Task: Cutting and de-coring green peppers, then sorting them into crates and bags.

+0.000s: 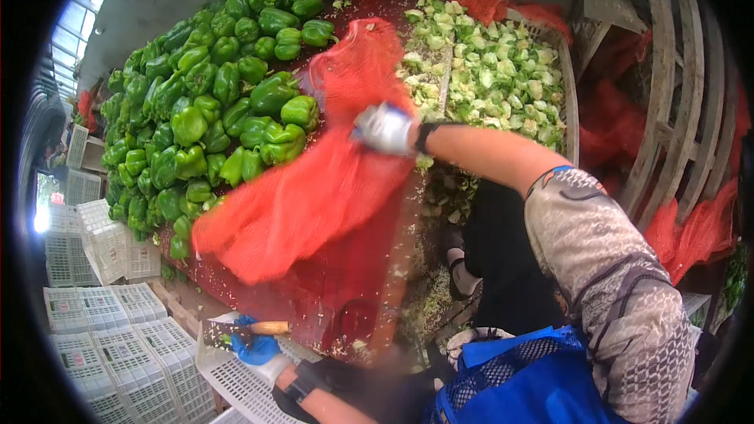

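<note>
A red mesh sack (294,208) stretches across the dark red table (338,310) beside the peppers. My right hand (385,129), in a white glove and blurred by motion, is closed on the sack's upper middle. At the lower left, my left hand (258,343) wears a blue glove. Its fingers are wrapped around a knife with a wooden handle (269,328); the dark blade points left. Under that hand lies a white perforated plastic crate (239,377). A large heap of green bell peppers (188,126) covers the table's left side.
Pale cut pepper cores (503,71) fill crates at the upper right. Stacked white crates (110,345) stand at the lower left. A wooden pallet (683,86) leans at the right near more red netting (613,122). Scraps litter the floor (428,306) by my feet.
</note>
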Demonstrator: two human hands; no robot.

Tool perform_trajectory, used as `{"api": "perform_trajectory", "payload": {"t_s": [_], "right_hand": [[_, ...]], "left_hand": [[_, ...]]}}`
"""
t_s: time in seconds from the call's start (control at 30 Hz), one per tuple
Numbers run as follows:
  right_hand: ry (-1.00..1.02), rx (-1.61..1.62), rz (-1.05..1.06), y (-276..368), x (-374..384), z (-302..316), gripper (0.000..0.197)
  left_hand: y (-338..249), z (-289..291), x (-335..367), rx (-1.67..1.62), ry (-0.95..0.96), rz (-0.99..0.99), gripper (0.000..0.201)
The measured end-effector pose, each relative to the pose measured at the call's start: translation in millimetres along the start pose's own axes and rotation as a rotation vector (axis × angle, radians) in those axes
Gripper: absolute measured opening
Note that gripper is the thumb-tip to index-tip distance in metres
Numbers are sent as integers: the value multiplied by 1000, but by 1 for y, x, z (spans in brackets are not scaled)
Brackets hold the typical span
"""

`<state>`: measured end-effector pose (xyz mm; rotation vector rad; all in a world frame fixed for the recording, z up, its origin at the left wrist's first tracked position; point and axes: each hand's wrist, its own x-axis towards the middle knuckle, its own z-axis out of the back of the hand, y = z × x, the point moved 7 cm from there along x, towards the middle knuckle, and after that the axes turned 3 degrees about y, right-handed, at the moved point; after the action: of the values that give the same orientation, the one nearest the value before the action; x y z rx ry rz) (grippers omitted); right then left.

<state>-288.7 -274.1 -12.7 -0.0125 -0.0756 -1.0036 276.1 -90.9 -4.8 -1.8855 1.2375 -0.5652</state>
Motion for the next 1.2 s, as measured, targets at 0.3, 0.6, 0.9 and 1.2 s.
{"api": "perform_trajectory", "payload": {"t_s": [0.3, 0.6, 0.9, 1.2], "right_hand": [[-476, 236, -1007, -266, -168, 77, 31], [-209, 240, 400, 3, -104, 19, 50], [237, -555, -895, -316, -199, 134, 33], [-878, 19, -169, -127, -53, 217, 52]], "left_hand": [[26, -40, -6, 77, 100, 4, 39], [61, -28, -1, 12, 126, 120, 36], [77, -64, -29, 58, 144, 145, 32], [125, -108, -72, 39, 95, 399, 30]]}}
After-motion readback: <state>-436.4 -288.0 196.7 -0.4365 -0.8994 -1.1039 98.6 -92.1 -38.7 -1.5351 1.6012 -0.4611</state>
